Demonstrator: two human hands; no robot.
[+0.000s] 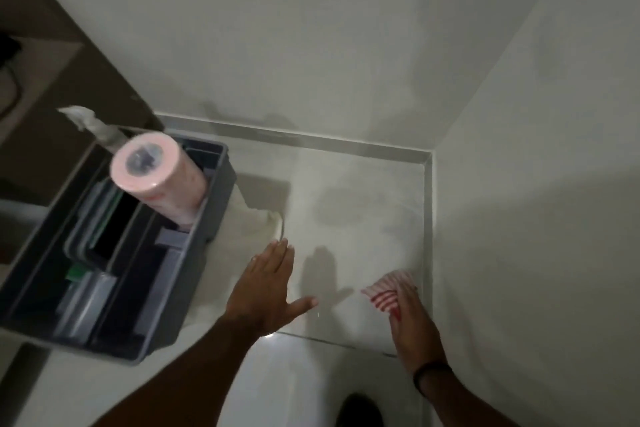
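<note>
Cloth [388, 291], red-striped, lies on the floor [346, 211] at the near right, just beside the right wall [536, 184]. The right hand [412, 326] presses it down, fingers seemingly straight rather than curled, though blur makes this uncertain. The left hand [266, 291] is spread and holds nothing, near the caddy [221, 191]. To wipe well, press with a flat palm, sweep along the wall's foot into the corner, and brace on the left hand.
</note>
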